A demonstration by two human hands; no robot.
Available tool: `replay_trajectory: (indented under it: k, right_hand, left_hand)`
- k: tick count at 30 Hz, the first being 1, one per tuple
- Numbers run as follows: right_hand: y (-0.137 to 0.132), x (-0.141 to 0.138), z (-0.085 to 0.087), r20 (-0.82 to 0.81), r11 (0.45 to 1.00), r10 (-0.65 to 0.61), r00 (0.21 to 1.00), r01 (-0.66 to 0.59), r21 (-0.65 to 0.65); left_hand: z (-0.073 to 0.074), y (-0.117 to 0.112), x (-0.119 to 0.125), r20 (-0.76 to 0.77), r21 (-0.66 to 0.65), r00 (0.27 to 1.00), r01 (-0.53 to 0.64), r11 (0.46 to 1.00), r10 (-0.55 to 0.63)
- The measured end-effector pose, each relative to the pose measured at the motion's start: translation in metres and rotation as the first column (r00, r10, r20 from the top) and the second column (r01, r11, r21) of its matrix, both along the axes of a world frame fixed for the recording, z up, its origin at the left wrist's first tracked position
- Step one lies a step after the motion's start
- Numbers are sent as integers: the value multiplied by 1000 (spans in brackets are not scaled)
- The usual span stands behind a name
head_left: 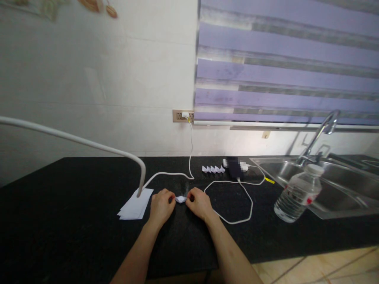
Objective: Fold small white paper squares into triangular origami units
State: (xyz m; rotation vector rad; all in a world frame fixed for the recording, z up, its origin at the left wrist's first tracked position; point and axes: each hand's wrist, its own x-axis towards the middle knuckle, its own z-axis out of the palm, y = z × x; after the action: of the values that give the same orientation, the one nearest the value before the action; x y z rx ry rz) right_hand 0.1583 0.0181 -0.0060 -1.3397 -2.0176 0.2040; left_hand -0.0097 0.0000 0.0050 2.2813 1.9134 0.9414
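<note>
Between my two hands, just above or on the black counter point(89, 236), is a small folded white paper boat point(181, 199). My left hand point(162, 205) pinches its left tip between thumb and fingers. On the other side, my right hand point(199, 202) pinches the right tip the same way. A stack of white paper sheets point(136, 207) lies to the left of my left hand. Farther back on the right, several similar folded paper boats point(213, 169) stand in a tight row.
A white cable point(237, 223) loops right of my hands, beside a dark device point(235, 169). A thick white cord point(89, 144) crosses from the left to the sheets. A water bottle point(297, 195) stands by the steel sink point(322, 215) and faucet point(316, 140). An outlet point(179, 115) holds a plug.
</note>
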Motion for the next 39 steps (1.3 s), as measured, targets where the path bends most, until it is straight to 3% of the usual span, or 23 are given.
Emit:
replay_trajectory:
  k: [7, 11, 25, 39]
  right_hand:
    - [-3, -2, 9, -100, 990, 101, 990, -91, 104]
    - [-4, -4, 8, -46, 977, 193, 980, -188, 104]
    - [1, -5, 2, 140, 991, 129, 982, -134, 21]
    - [7, -10, 25, 491, 995, 103, 865, -87, -56]
  left_hand:
    - [0, -3, 3, -105, 46, 994, 17, 999, -12]
    - [-1, -4, 5, -136, 67, 991, 27, 997, -17]
    - [-2, -4, 8, -146, 19, 988, 45, 999, -42]
    - [-3, -2, 11, -126, -38, 992, 25, 999, -30]
